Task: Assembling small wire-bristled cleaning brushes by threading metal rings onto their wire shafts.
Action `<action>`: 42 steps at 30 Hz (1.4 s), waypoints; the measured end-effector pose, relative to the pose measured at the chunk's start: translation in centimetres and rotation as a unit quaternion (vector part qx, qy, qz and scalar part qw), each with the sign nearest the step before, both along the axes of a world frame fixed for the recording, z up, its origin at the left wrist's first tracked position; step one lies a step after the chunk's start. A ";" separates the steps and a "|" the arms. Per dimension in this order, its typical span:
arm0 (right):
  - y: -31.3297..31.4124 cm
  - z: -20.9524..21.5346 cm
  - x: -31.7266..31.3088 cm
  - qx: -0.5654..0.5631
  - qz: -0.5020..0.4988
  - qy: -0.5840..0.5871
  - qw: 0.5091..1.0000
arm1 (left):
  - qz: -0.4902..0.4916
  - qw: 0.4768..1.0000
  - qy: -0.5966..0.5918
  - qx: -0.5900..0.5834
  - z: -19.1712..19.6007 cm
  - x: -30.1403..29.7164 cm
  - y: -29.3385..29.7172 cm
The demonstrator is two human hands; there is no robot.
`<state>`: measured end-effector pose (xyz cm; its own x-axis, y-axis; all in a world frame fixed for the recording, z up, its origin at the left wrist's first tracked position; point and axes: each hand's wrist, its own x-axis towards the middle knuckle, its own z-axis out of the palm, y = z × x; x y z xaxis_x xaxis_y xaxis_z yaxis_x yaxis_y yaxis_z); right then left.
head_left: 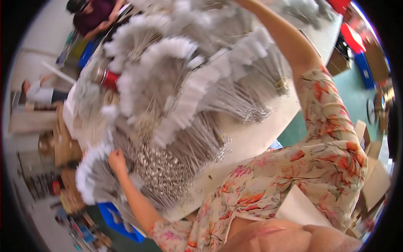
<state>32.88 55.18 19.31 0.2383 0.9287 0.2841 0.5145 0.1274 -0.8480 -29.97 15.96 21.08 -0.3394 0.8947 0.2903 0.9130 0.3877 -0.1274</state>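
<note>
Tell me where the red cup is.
In the head view the red cup stands at the upper left of the white table, half hidden among the fanned bundles of white-tipped wire brushes, well above the left hand.

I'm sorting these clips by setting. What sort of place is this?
Probably a small workshop: bundles of wire-handled white brushes heaped on a white table, cardboard boxes around, another person working nearby.

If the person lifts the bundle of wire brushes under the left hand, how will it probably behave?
The bundle of white-tipped wire brushes under the left hand fans out loosely, so it would probably splay or shed brushes unless gripped tightly. The thin metal stems look springy rather than floppy. Each brush seems light, but so many together may feel fairly heavy. On the white table the stems would probably slide easily.
</note>
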 end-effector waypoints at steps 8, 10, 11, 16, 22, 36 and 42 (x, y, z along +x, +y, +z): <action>-3.2 -1.9 4.4 -0.129 -0.027 -0.260 0.957 | -0.022 0.970 -0.213 0.114 -1.3 4.3 2.9; -4.0 -1.7 2.8 -0.148 -0.012 -0.278 0.949 | -0.023 0.982 -0.171 0.073 -1.2 4.5 3.0; -4.1 -1.6 2.0 -0.167 -0.002 -0.296 0.941 | -0.028 0.991 -0.131 0.032 -1.0 4.6 3.2; -0.3 -4.2 1.4 -0.193 0.123 -0.418 0.879 | -0.010 0.992 -0.106 0.061 -2.0 3.7 3.7; -3.2 -3.1 3.1 -0.062 0.098 -0.221 0.968 | 0.063 0.867 -0.474 0.140 0.4 5.9 3.1; -25.8 7.9 -12.5 0.013 0.521 0.358 0.775 | -0.153 0.498 -0.823 0.225 2.3 17.2 -6.4; -34.6 3.3 -20.4 -0.162 0.560 0.452 0.675 | -0.205 0.489 -0.804 0.270 0.0 23.1 -7.5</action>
